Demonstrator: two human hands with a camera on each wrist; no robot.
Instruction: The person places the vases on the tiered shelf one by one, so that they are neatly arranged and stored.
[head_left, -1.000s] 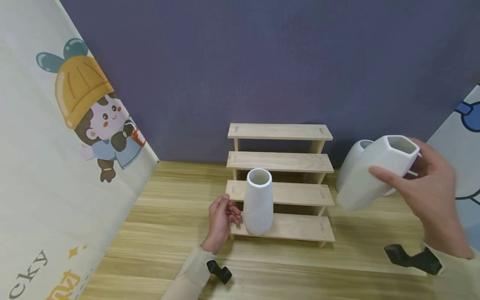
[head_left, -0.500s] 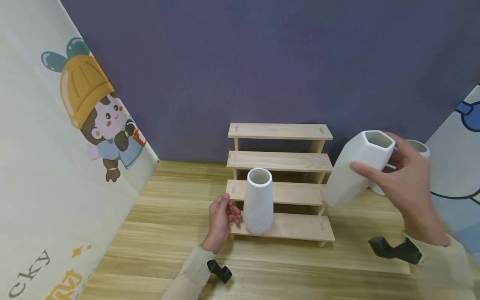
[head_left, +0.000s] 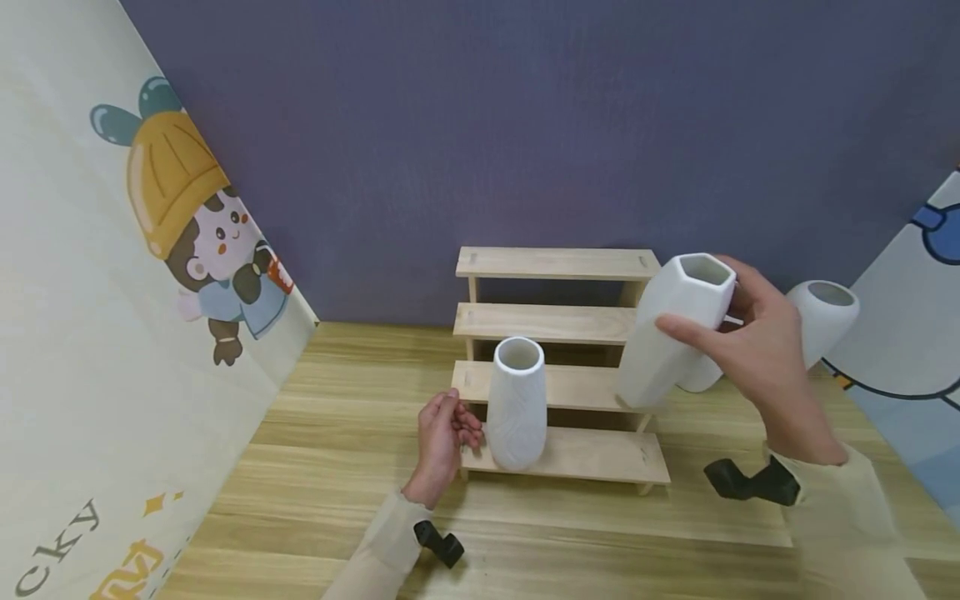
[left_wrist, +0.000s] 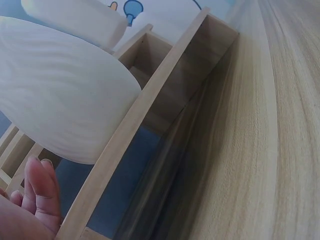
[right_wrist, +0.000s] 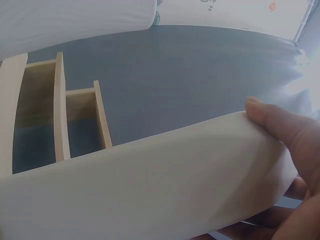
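Observation:
My right hand (head_left: pixel 757 358) grips a smooth white vase (head_left: pixel 663 333) near its five-sided mouth, thumb on the near side. The vase leans, its base low at the right end of the stand's second step from the bottom; whether they touch I cannot tell. In the right wrist view the vase (right_wrist: pixel 150 185) crosses the lower part. A white vase with wavy relief (head_left: pixel 517 408) stands upright on the lowest step of the wooden stand (head_left: pixel 600 454), left of its middle. My left hand (head_left: pixel 442 437) lies beside that vase at the stand's left end, fingers loosely curled, holding nothing.
Another white vase (head_left: pixel 821 321) stands at the back right. Beside the held vase shows the base of a further white vase (head_left: pixel 701 377), mostly hidden. A dark blue wall (head_left: pixel 375 167) rises behind the stand, and a printed panel (head_left: pixel 67 333) lines the left side.
My right hand has carried the smooth vase leftward, from right of the stand to over its right end. My left hand and the wavy vase have stayed put.

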